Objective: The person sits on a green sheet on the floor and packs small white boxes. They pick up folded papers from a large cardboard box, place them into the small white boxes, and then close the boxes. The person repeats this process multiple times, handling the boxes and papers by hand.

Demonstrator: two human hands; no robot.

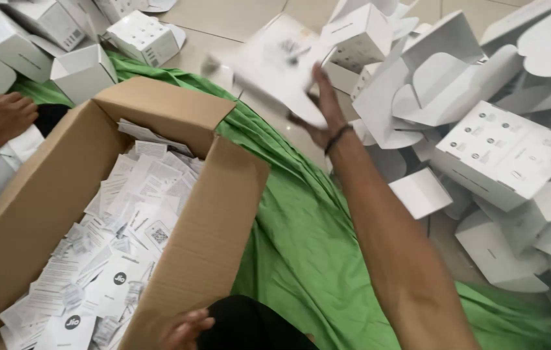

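A flat white carton [282,65], blurred with motion, sits in the right hand [324,120], above the tiled floor [236,16] between the brown cardboard box and the heap of white cartons. The right hand's grip is closed on the carton's lower edge, fingers behind the card and the thumb side toward the camera; a dark band [338,138] circles the wrist. The arm reaches up from the lower right across a green cloth [301,246] spread on the floor.

The left hand [184,329] shows only in part at the bottom edge, fingers loosely curled beside the near corner of the cardboard box [210,227] and next to a dark-clothed knee [256,324]; it holds nothing that I can see, and how far its grip is open I cannot tell.

The one cardboard box stands open, flaps up, and is filled with printed white paper leaflets [126,240], too many and too overlapped to count.

To the right lies a heap of white cartons [502,152], some folded up, some open with flaps out; about ten can be made out. At the upper left about five more white cartons [81,71] stand together.

A second person's hand [6,116], with a thin bracelet, rests at the left edge beside the cardboard box
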